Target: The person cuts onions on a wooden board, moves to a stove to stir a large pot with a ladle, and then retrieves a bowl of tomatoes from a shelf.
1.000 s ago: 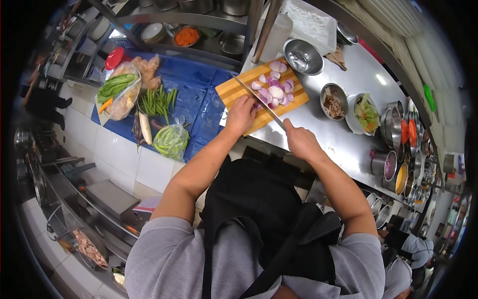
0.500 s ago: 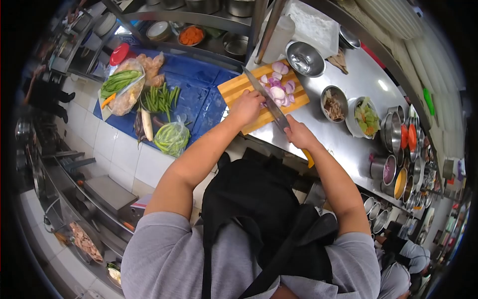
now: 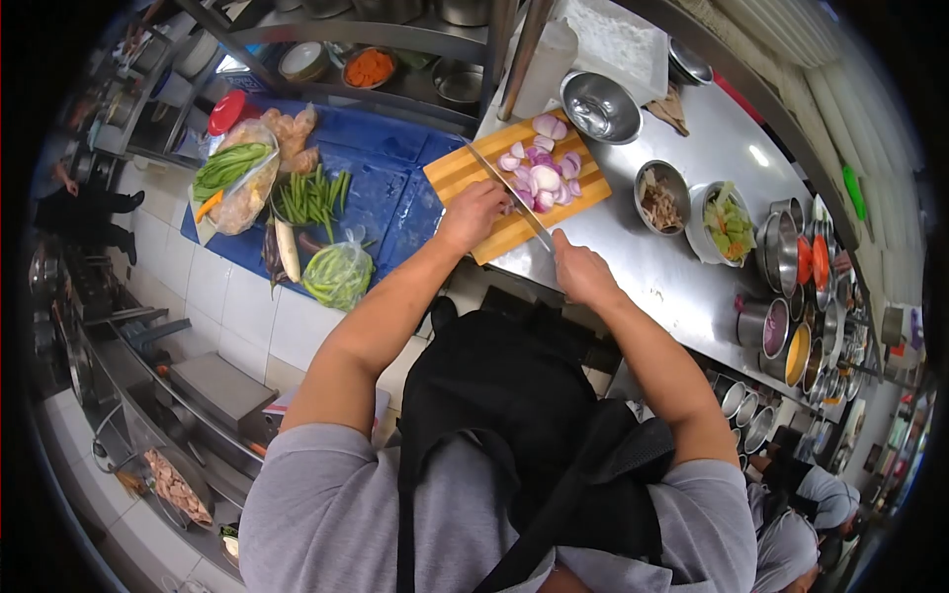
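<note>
the knife (image 3: 504, 188) has dropped from its raised tilt half a second ago, its tip now at 11 o'clock on the cutting board (image 3: 465, 173). the right hand (image 3: 581, 272) stays closed round its handle; the left hand (image 3: 473, 212) curls over an onion piece (image 3: 511, 208), so slicing continues.

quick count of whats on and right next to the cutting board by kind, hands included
hands: 2, left hand and right hand
knife: 1, knife
cutting board: 1, cutting board
piles of cut red onion: 1, red onion
empty steel bowl: 1, steel bowl
bowls holding food: 2, brown shreds and green vegetables
total: 8
</note>
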Demonstrator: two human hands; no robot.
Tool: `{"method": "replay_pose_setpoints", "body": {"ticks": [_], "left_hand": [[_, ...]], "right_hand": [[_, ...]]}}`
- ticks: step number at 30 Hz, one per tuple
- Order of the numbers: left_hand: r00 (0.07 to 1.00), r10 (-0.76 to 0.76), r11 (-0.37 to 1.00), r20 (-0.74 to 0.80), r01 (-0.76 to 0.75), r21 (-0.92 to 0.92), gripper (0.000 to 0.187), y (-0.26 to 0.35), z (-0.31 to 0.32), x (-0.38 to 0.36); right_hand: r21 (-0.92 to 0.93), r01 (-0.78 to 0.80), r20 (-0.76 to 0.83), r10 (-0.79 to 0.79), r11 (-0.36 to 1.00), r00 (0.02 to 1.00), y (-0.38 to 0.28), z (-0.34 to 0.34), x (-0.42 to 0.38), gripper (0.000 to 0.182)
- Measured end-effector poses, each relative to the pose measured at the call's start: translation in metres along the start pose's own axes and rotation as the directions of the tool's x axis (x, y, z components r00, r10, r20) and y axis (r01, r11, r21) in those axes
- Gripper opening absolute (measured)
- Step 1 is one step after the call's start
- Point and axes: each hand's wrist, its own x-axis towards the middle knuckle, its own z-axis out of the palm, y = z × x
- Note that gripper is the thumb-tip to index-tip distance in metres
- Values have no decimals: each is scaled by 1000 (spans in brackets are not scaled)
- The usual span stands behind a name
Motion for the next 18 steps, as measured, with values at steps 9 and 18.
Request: {"method": "replay_pose_setpoints", "body": {"ticks": [9,18], "left_hand": [[981,67,997,-182,-60,40,14,5,5,-3],[979,63,998,-195,-61,19,13,3,5,-5]], "right_hand": [[-55,33,17,-32,998,999,-2,-7,-12,33],[-41,10,49,-8,999,999,-18,-34,-23,36]]}}
